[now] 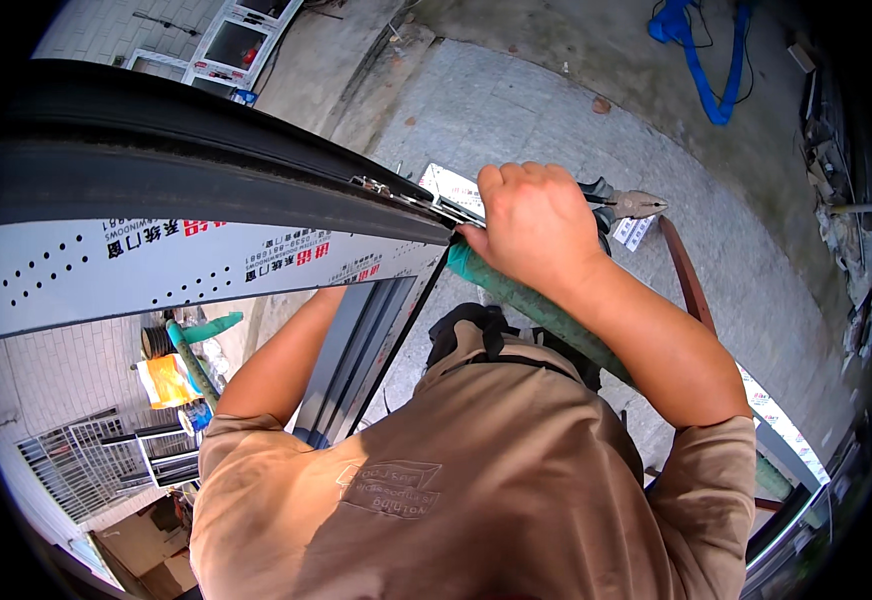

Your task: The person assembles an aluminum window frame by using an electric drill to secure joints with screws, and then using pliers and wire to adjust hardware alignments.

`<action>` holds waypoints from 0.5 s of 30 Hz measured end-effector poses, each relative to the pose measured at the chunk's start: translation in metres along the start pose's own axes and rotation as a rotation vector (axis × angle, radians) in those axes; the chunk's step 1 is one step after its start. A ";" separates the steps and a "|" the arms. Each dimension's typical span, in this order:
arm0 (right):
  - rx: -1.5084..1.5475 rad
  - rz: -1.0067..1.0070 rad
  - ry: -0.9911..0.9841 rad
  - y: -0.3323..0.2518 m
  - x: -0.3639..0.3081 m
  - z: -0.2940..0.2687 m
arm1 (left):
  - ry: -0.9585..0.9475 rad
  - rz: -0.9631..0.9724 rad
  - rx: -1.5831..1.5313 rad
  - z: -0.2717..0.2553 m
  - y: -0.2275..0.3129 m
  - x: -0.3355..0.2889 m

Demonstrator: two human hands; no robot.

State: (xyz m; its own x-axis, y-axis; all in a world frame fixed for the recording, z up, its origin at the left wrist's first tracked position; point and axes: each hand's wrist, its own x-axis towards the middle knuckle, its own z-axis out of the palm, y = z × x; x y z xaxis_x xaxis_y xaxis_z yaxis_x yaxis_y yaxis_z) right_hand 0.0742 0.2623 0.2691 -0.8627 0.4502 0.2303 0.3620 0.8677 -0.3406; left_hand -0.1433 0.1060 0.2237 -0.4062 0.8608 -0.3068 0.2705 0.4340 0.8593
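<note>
My right hand (536, 225) is closed round the handles of a pair of pliers (639, 204), whose metal jaws stick out to the right. The thumb presses by the corner of a dark aluminium window frame (206, 175). In the groove at that corner lies a thin metal hardware strip (391, 193). White printed protective film (156, 270) covers the frame's near face. My left forearm (281, 355) goes up behind the frame, which hides my left hand.
A green padded bar (546, 315) runs under my right forearm, with a reddish-brown bar (686, 270) beyond. A film-covered profile (786, 425) stands at the lower right. Blue strap-like material (701, 70) lies on the far floor. Debris (856, 230) lines the right wall.
</note>
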 end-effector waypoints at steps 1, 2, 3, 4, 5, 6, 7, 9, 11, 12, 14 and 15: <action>0.005 0.000 -0.002 0.001 -0.001 -0.001 | 0.003 0.010 0.007 0.001 -0.001 -0.002; 0.018 -0.006 0.001 0.001 0.000 0.000 | 0.011 0.014 0.023 0.002 -0.002 -0.006; 0.031 -0.012 0.003 0.002 0.000 -0.001 | 0.019 0.021 0.037 0.003 -0.001 -0.010; 0.039 -0.021 -0.003 0.002 0.000 -0.002 | 0.031 0.027 0.050 0.003 -0.002 -0.015; 0.042 -0.022 -0.012 0.002 -0.002 -0.004 | 0.029 0.036 0.061 0.006 -0.004 -0.019; 0.045 -0.026 -0.021 0.002 -0.005 -0.004 | 0.031 0.041 0.072 0.009 -0.005 -0.025; 0.050 -0.033 -0.007 0.003 -0.006 -0.004 | 0.039 0.052 0.084 0.011 -0.006 -0.031; 0.062 -0.055 0.020 0.006 -0.006 -0.001 | 0.062 0.077 0.121 0.010 -0.007 -0.033; 0.039 -0.041 0.003 0.007 -0.009 -0.001 | 0.105 0.117 0.186 0.009 -0.007 -0.034; 0.023 -0.048 -0.001 0.008 -0.007 -0.002 | 0.151 0.159 0.248 0.006 -0.006 -0.034; 0.021 -0.033 0.005 0.007 -0.007 0.001 | 0.307 0.381 0.515 -0.008 -0.010 -0.032; 0.026 -0.026 0.006 0.006 -0.007 0.002 | 0.420 0.545 0.691 -0.019 -0.010 -0.031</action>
State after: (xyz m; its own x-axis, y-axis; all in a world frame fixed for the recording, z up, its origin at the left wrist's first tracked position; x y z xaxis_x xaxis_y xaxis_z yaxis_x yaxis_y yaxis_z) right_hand 0.0822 0.2641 0.2634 -0.8695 0.4292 0.2444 0.3304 0.8733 -0.3580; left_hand -0.1504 0.0694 0.2323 -0.3152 0.8830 0.3478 0.9116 0.1798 0.3697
